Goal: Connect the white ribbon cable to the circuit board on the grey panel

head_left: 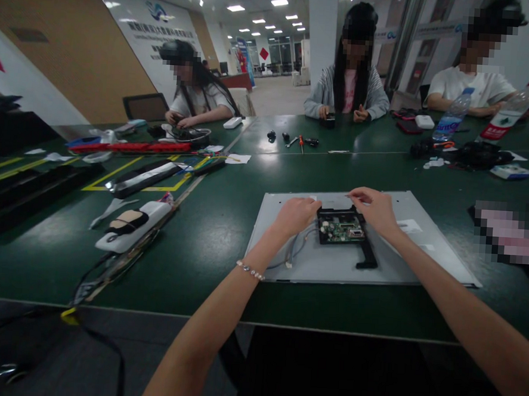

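Observation:
A flat grey metal panel (282,265) lies on the table in front of me. A black plastic bracket (368,257) rests on it, framing a green circuit board (341,228). My left hand (295,216) is closed, its fingertips at the bracket's far left corner; what they grip is hidden. My right hand (375,212) makes a pinch above the bracket's far right edge. Something small may be between those fingertips, too small to name. A thin grey cable (290,253) with a connector lies on the panel, left of the board.
A white power strip (132,229) with cables lies to the left. Across the table are small tools, including an orange screwdriver (301,143). Bottles (453,114) stand at the far right, near a pixelated pink object (508,234). Three people sit across the table.

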### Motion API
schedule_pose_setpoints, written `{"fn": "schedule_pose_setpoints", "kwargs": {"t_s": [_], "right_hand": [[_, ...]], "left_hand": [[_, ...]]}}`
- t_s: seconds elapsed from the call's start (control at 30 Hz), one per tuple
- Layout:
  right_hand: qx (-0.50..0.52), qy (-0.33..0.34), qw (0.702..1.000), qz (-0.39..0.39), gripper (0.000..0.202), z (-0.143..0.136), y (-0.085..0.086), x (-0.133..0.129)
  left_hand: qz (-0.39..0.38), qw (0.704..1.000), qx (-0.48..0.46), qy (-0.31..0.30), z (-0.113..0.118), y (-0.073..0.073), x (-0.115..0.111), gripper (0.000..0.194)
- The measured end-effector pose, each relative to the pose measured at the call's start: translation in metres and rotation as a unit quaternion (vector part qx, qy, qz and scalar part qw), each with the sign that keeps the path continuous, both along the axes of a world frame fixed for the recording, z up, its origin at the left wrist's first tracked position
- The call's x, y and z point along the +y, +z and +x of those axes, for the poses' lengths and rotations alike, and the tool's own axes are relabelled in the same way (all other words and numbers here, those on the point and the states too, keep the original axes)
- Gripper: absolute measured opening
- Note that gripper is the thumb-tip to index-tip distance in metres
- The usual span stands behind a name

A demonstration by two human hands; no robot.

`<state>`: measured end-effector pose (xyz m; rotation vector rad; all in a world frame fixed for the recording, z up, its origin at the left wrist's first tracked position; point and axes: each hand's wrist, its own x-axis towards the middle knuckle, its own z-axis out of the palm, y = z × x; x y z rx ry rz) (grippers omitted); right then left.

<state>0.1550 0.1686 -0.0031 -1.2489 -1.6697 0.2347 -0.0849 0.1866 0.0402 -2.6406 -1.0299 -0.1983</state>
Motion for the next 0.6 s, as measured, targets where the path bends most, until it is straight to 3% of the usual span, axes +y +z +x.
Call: {"fn": "schedule_pose_setpoints", "kwargs": {"t_s": [0.23, 0.4, 0.5, 0.6], "right_hand": [[-0.001, -0.007, 0.999, -0.035, 0.035, 0.0099, -0.0092, 0.0072], [-0.035, -0.002, 0.999, -0.02, 0.022, 0.0108, -0.0108, 0.0066], [-0.042, -0.003, 0.999, -0.004, 0.02, 0.0111, -0.0108, 0.0067], [-0.061, -0.021, 0.997, 0.033, 0.017, 0.0114, -0.0092, 0.0072]], "left_hand": [[-0.048, 0.998, 0.02, 0.023, 0.005, -0.0001, -0.0027, 0.028], [-0.061, 0.997, -0.012, 0.038, 0.0066, 0.0013, -0.0046, 0.035], [-0.07, 0.995, -0.065, 0.008, 0.0044, 0.0011, -0.0039, 0.038], [-0.11, 0.987, -0.103, -0.062, 0.0012, 0.0002, -0.003, 0.054]]}}
